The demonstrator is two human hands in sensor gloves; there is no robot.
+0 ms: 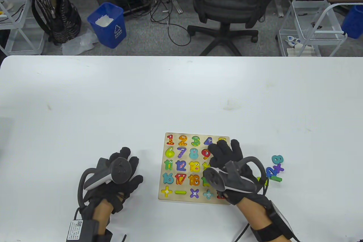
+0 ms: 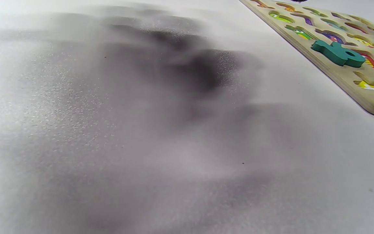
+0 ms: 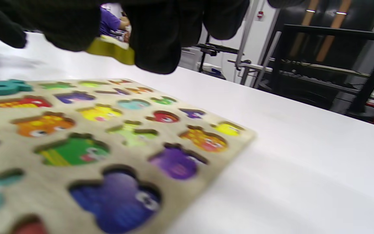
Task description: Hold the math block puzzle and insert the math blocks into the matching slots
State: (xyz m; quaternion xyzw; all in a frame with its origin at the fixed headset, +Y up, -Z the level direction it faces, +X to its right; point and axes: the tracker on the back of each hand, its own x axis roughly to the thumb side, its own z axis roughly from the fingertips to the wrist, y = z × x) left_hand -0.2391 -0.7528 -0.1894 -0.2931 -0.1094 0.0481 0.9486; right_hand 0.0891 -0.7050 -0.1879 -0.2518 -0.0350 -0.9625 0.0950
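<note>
The wooden number puzzle board [image 1: 181, 198] lies flat near the table's front edge, with most slots filled. My right hand [image 1: 225, 147] hovers over the board's right columns. In the right wrist view its fingers [image 3: 154, 39] pinch a yellow-green block [image 3: 112, 48] above the board [image 3: 44, 185], whose slots there show coloured pictures. My left hand [image 1: 127, 162] rests on the table, fingers spread and empty, apart from the board's left edge. In the left wrist view the board [image 2: 336, 73] is at top right, and a teal 16 block [image 2: 338, 53] sticks up from it.
Loose blocks lie on the table right of the board: a teal 8 [image 1: 277, 159], blue and purple pieces [image 1: 273, 169] and a green piece [image 1: 275, 179]. An office chair [image 1: 227, 3] and a blue bin [image 1: 109, 25] stand beyond the table's far edge.
</note>
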